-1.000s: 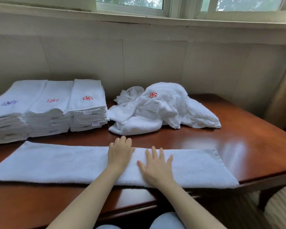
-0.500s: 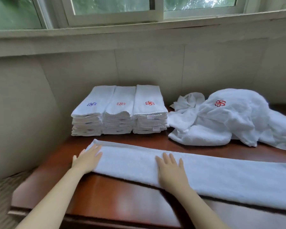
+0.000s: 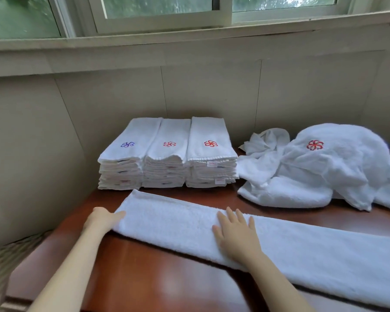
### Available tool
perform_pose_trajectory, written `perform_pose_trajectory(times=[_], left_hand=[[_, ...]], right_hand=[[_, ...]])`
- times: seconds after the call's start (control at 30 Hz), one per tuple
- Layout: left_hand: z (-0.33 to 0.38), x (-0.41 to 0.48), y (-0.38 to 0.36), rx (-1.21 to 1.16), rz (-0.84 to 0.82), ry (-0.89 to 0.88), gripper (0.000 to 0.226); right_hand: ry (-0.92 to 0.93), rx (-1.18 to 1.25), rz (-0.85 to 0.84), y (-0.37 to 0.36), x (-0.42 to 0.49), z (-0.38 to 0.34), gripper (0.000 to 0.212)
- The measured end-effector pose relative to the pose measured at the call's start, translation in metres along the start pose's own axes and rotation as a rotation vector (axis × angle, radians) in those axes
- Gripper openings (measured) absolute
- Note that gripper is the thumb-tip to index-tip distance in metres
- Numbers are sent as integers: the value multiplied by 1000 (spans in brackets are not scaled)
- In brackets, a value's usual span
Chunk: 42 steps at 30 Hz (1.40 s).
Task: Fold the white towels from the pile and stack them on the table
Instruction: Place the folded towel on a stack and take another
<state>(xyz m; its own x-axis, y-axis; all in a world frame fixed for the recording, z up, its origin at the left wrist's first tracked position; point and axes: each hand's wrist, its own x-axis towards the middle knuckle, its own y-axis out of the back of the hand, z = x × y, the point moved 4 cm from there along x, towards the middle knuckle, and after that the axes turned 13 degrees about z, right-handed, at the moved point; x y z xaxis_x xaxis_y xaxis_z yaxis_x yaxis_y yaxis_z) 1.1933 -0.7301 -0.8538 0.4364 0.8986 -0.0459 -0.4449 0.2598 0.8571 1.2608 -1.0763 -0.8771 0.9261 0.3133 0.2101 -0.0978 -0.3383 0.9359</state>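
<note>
A long white towel [image 3: 302, 251], folded lengthwise into a strip, lies across the front of the brown wooden table [image 3: 144, 278]. My left hand [image 3: 100, 218] is at the strip's left end; its fingers are tucked under the cloth and the thumb lies on top. Farther right, my right hand [image 3: 236, 235] rests flat on the strip with straight fingers. Three stacks of folded white towels [image 3: 169, 154] with embroidered logos stand at the back against the wall. To their right sits the loose pile of unfolded towels [image 3: 320, 172].
The table stands in a corner, with a wall [image 3: 32, 154] close on the left and behind, under a window. Its left edge [image 3: 11, 287] drops off near my left forearm.
The view has swung left. My left hand slid from the strip's middle to its left end and now holds it; my right hand stays flat on the strip.
</note>
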Motion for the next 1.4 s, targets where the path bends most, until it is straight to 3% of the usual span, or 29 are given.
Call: perform_pose_trajectory(times=[0.07, 0.17, 0.27, 0.33, 0.4, 0.47, 0.57, 0.67, 0.8, 0.9, 1.03, 1.13, 1.2, 1.27, 1.4], left_hand=[[2, -5, 7, -174, -219, 85, 49], [26, -35, 21, -467, -352, 55, 31], [75, -99, 40, -629, -450, -313, 44], [97, -161, 38, -446, -703, -609, 33], [104, -205, 25, -250, -867, -787, 25], [111, -219, 18, -302, -759, -838, 28], [112, -213, 22, -467, -515, -687, 25], [109, -215, 12, -442, -481, -653, 24], [123, -234, -12, -375, -484, -670, 30], [140, -260, -40, -285, -544, -689, 41], [161, -297, -81, -208, -610, -605, 50], [172, -310, -102, -187, -569, -519, 77], [175, -310, -109, -154, -537, -498, 96], [174, -308, -114, -68, -494, -534, 103], [172, -300, -122, 72, -387, -599, 111]], right_hand=[[6, 95, 4, 8, -1, -2, 43], [-212, 641, 75, 28, -6, 0, 29], [-615, 1370, -22, 43, -16, 1, 36], [-765, 1659, -191, 51, -23, 2, 49], [-759, 1768, -337, 55, -33, 5, 56], [-729, 1659, -352, 46, -42, 8, 44], [-869, 1316, -5, 37, -48, 26, 18], [-728, 1189, 181, 73, -44, 49, 19], [-627, 1006, 381, 157, -47, 133, 16], [-665, 753, 408, 213, -66, 212, 23], [-806, 310, 222, 207, -111, 300, 19], [-887, 414, 239, 175, -138, 327, 29], [-869, 495, 283, 169, -139, 331, 23], [-851, 545, 282, 176, -131, 333, 16], [-774, 506, 345, 198, -110, 339, 28]])
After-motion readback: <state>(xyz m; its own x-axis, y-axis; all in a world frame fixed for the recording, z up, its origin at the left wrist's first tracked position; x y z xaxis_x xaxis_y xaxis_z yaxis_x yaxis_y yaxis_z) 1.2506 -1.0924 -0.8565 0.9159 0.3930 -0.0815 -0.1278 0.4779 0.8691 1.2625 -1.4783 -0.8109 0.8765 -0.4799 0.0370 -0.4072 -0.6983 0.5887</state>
